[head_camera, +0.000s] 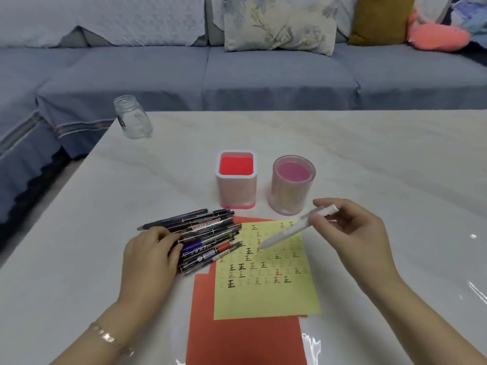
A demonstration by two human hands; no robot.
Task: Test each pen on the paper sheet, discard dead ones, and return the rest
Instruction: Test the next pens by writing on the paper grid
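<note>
My right hand [350, 227] pinches a white plastic pen [295, 226] near its upper end, thumb and forefinger closed on the barrel, the other fingers loosely curled. The pen hangs over the upper part of the yellow paper sheet [266, 293], which lies on a red sheet [245, 341]. Its long axis slants from upper right down to lower left, tip toward the rows of written marks; I cannot tell whether the tip touches. To test it well, I should slide my grip lower on the barrel, find a bare patch and press a firm stroke. My left hand [151, 252] rests palm down, fingers closed loosely on the pile of dark pens and markers [205, 241] beside the sheet. Behind stand 2 holders, a square red-lined pen cup [235, 180] and a round pink translucent cup [292, 185].
</note>
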